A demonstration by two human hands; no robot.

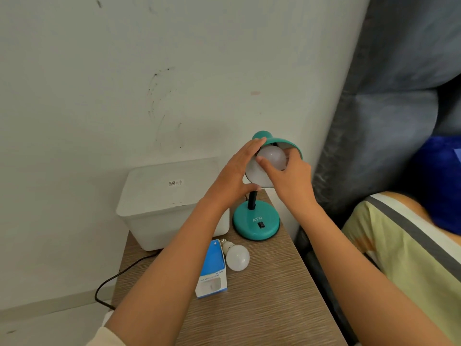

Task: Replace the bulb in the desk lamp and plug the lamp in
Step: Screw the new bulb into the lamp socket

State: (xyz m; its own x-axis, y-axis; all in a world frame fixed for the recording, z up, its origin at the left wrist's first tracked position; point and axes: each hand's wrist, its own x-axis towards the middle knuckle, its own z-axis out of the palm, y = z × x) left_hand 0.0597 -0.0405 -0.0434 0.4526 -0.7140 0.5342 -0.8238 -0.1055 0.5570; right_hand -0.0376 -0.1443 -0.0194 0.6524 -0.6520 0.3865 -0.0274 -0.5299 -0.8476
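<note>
A teal desk lamp (257, 224) stands at the back of a small wooden table (262, 295), its shade (287, 143) tipped toward me. My left hand (234, 178) clasps the left rim of the shade. The fingers of my right hand (287, 176) are wrapped around a white bulb (273, 157) inside the shade. A second white bulb (235, 255) lies loose on the table in front of the lamp base, next to a blue and white bulb box (213, 270). The lamp's black cord (117, 275) runs off the table's left edge toward the floor.
A white plastic bin (162, 206) sits at the table's back left against the wall. A grey padded headboard (389, 108) rises on the right, with a bed in striped yellow sheet (409, 258) and a blue cloth (439, 181).
</note>
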